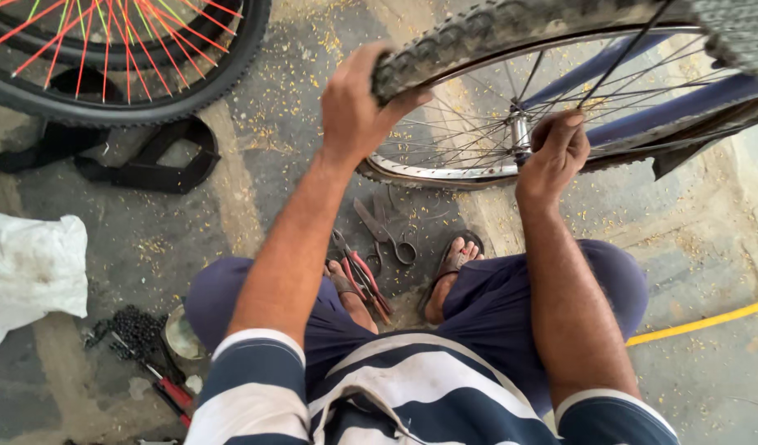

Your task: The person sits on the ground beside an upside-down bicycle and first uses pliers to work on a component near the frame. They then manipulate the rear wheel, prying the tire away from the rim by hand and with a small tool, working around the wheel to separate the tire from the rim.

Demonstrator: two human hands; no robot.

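**Striped shirt, two hands on a bike wheel**

Striped shirt (412,395) closest to the lens, navy and white, sleeves ending at the upper arms. Squatting over sandals (453,264).

Left hand (354,111) clamped over the knobby tyre (494,29), thumb hooked under the tread edge, fingers wrapped over the top, arm stretched nearly straight up and forward. Right hand (553,152) curled into a tight fist at the hub (520,132) of the spoked wheel (478,124); can't tell what's pinched inside, fingers hide it. Wrist bent, forearm angled in from the right.

Wheel standing upright just ahead of the knees, chrome rim (445,171) low, blue frame tubes (643,107) behind the spokes.

Between the feet on the concrete: scissors (387,235) and red-handled pliers (362,280). Off left: crumpled white plastic bag (32,268), plain, no print showing; a heap of bike chain (131,330); small round tin (183,334); red-handled tool (171,391). Top left, second wheel with red spokes (115,41) and a black strap (140,161). Yellow hose (700,320) at right.
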